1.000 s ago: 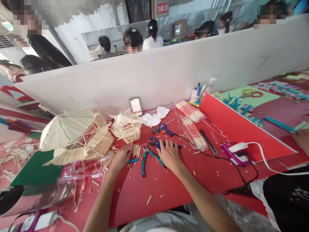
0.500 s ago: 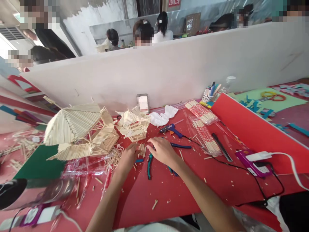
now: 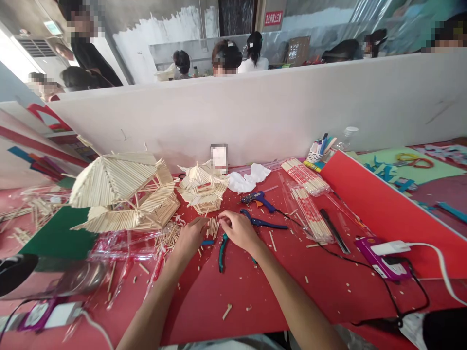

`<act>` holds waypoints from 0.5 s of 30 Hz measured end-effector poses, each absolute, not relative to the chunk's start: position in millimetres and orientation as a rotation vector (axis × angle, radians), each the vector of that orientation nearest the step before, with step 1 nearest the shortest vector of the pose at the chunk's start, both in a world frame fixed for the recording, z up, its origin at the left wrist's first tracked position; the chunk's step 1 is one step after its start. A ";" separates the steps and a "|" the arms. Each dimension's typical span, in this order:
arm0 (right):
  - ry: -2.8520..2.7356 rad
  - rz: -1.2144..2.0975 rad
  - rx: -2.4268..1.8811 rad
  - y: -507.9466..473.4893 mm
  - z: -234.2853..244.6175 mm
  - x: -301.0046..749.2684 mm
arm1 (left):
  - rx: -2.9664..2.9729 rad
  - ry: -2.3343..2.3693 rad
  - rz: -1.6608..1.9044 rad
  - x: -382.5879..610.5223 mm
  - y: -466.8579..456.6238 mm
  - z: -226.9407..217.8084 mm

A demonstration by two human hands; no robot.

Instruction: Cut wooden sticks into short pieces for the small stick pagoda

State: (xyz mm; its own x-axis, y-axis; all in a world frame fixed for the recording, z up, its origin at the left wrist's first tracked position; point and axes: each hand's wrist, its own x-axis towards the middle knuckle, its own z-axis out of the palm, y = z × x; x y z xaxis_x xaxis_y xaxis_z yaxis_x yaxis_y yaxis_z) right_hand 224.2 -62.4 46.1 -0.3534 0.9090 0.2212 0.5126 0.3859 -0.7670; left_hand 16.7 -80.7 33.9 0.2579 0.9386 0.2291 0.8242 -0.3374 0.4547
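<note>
My left hand lies on the red table, fingers stretched out against the left side of a small bundle of short wooden sticks. From the right, my right hand meets the same bundle with its fingers curled and pinching at it. Teal-handled pliers lie just below the bundle, between my hands. Blue-handled pliers lie to the right of my right hand.
A large stick house model and a smaller one stand at the left and centre back. A blue glue gun, white cloth, stick packets, a purple device with cables and a raised red board are to the right. Other people sit beyond the white partition.
My right hand has moved left, off the blue-handled pliers and onto the stick bundle, its fingers curling. My left hand has stayed beside the bundle.
</note>
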 end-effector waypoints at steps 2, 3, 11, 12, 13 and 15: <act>-1.856 1.005 -1.139 -60.7 45.8 224.2 | 2.250 1.481 0.772 18.6 -81.2 36.7; -1.784 1.099 -1.097 -59.9 45.0 223.2 | 2.210 1.400 0.793 20.6 -81.9 38.1; -1.420 1.362 -0.941 -53.1 38.4 221.7 | 1.660 1.164 0.902 36.8 -88.4 38.0; -1.363 1.386 -0.935 -52.1 39.0 223.9 | 1.563 1.146 0.948 37.1 -88.3 39.1; -1.321 1.402 -0.929 -51.2 39.4 226.1 | 1.475 1.134 0.998 37.3 -88.2 41.0; -1.306 1.429 -0.925 -49.8 39.2 229.4 | 1.347 1.124 1.098 37.9 -87.7 46.5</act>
